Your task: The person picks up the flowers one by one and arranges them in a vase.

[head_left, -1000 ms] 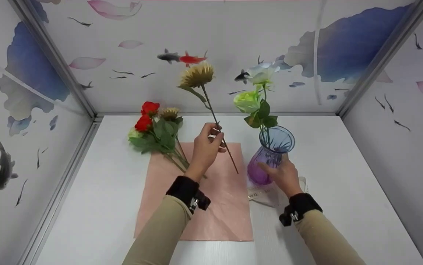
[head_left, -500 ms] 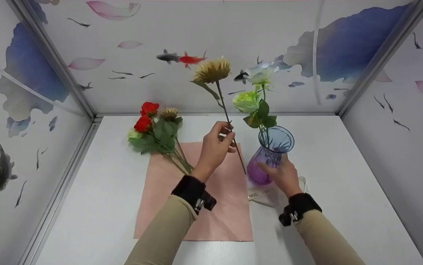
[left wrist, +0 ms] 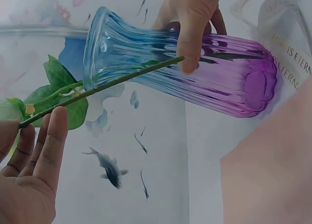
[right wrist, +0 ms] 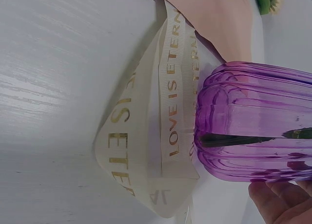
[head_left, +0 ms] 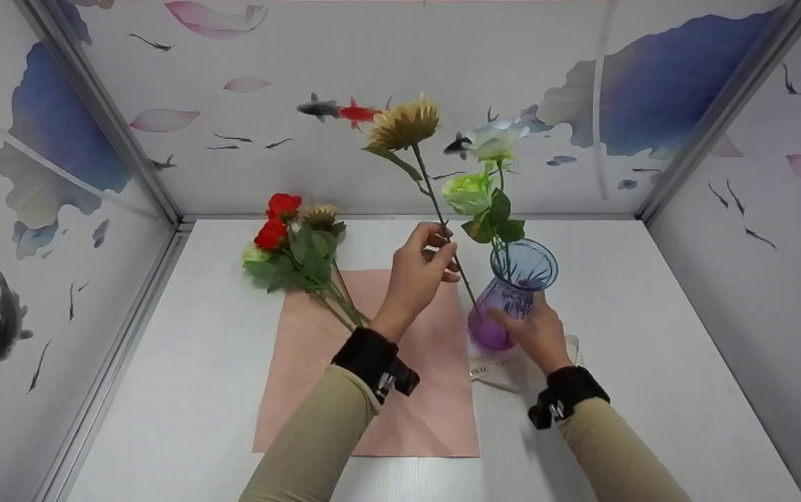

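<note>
Inside the vase (head_left: 489,333), a white flower (head_left: 498,141) and green flower (head_left: 468,193) stand.

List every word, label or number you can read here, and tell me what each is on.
"LOVE IS ETERN": on the pale ribbon near the base of the vase, right wrist view; the line breaks off there.
"IS ETE": on the ribbon's wider fold, same view; neighbouring letters are cut off.
"IS ETERN": on the ribbon, left wrist view.
The ribbon's remaining letters are too faint, small or blurred.
No numbers or brand names are readable.
</note>
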A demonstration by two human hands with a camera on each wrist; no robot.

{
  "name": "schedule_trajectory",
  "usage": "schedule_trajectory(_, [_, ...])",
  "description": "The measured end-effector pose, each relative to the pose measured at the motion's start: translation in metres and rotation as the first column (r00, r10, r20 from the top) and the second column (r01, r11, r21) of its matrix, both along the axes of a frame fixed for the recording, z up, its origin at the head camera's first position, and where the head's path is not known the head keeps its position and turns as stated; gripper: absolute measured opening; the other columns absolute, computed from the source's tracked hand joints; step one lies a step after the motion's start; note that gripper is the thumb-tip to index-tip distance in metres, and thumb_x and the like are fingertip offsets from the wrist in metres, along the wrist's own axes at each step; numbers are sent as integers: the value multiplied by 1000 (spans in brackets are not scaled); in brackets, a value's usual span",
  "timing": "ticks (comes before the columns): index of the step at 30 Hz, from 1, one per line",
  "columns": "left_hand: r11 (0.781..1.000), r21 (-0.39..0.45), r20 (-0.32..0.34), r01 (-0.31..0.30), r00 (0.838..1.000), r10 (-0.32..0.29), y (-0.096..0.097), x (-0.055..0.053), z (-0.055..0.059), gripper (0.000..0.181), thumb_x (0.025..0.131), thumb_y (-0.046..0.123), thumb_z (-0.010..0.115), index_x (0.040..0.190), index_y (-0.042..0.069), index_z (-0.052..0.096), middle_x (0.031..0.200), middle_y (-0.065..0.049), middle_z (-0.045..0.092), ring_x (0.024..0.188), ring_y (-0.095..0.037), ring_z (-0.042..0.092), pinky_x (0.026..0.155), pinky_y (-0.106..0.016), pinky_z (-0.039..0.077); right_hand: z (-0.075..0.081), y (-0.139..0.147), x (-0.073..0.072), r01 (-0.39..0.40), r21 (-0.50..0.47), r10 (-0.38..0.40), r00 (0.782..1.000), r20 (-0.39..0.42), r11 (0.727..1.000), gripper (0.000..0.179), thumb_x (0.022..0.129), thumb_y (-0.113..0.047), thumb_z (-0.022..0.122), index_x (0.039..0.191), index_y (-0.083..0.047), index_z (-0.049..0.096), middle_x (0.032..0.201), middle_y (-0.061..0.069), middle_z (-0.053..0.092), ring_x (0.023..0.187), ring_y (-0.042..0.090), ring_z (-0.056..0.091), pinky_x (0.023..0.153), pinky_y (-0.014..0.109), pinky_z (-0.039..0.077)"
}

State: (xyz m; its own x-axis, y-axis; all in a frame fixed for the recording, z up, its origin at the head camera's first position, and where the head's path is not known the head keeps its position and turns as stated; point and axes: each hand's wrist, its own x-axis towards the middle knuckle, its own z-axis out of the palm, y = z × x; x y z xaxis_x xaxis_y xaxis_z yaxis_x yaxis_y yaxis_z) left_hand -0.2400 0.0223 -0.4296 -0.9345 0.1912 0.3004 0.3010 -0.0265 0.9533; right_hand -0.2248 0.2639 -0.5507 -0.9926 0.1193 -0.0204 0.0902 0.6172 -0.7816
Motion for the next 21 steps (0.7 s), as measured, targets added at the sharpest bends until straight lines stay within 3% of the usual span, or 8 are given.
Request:
schedule_trajectory(11, [993,113,-30,-25,999,29,5,2,14,15,103,8,61,117,3,57,99,-13,59,82,-31,70,71,-37,63,0,1,-1,3,30,-2,1000,-13,1000,103,86,-53,78,158,-3,23,144,31,53,131,48,54,108,60,44])
schedule_trajectory(17, [987,161,-54,-14,998,23,5,6,18,17,105,13,58,120,5,54,105,-15,58,89,-40,68,75,-38,63,-1,1,-1,8,24,-8,1000,-5,1000,106,85,-56,79,158,-5,22,145,31,52,132,49,53,109,60,42])
schedule_trajectory(21, [984,175,-66,-20,997,33,6,8,21,19,106,15,58,121,5,53,109,-15,58,90,-33,70,77,-38,62,0,0,-1,5,17,-5,1000,-9,1000,106,84,-57,79,159,-6,23,145,30,53,132,49,53,108,60,43])
